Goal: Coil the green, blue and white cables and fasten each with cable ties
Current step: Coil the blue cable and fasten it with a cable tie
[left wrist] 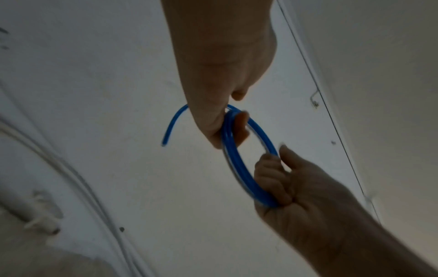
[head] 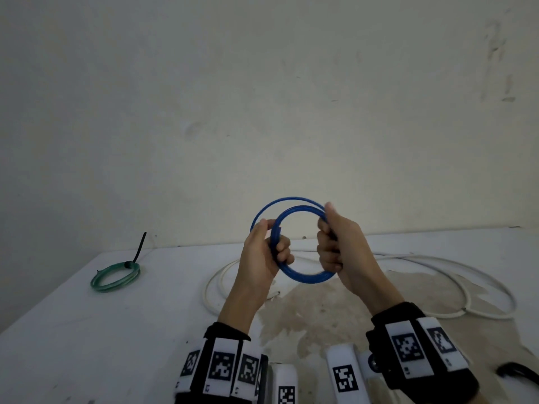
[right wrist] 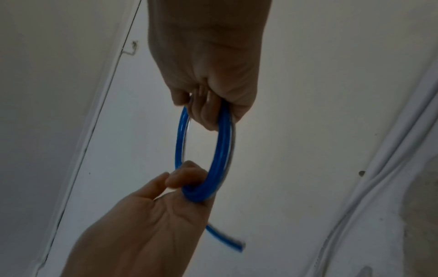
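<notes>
Over on the far left of the surface [head: 73,330] sits the green cable [head: 115,277], coiled into a flat ring, with a black cable tie [head: 137,253] cinched on its far side and the tie's tail sticking up in the air.

Moving toward the middle, the left hand [head: 262,252] is raised above the surface with its fingers curled round the left side of the blue cable [head: 303,277], thumb on the outside. The blue cable is wound into a small ring of several turns, held up in the air and facing the camera, not touching the surface. In the left wrist view a short loose end of it sticks out and curves away from the back of the left hand [left wrist: 220,75]; the right wrist view shows the same end poking out below the left hand [right wrist: 151,215].

The right hand [head: 339,246] grips the opposite, right side of the ring, fingers wrapped tight round the bundle and thumb up top. So the coil sits right between the two hands, each clamped on one side.

Under and behind the hands, stretching out to the right, the white cable [head: 437,265] lies loose in wide loops on the surface, uncoiled. A brownish stain [head: 320,310] marks the surface below the hands.
</notes>
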